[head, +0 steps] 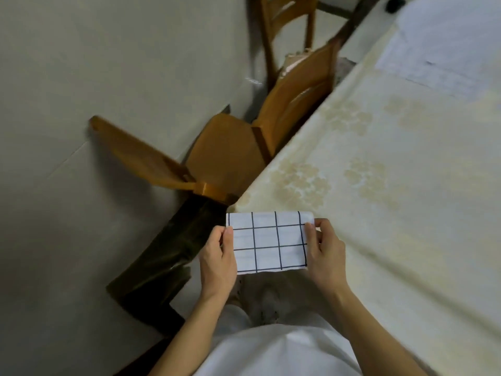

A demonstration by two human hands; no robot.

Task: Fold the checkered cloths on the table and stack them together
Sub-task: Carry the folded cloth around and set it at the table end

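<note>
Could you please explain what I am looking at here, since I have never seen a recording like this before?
There is no machine here. A person wears a camera on the head, so the single picture looks down over their own chest and arms.

Both hands hold one folded cloth, white with dark grid lines. The left hand pinches its left edge and the right hand pinches its right edge. The cloth is held in the air by the near corner of the table; whether it touches the table I cannot tell.

The table runs up the right side under a pale flowered cover. At its far end lies a blurred white sheet; it is too blurred to identify. Left of the table stand wooden chairs on a light floor.
</note>
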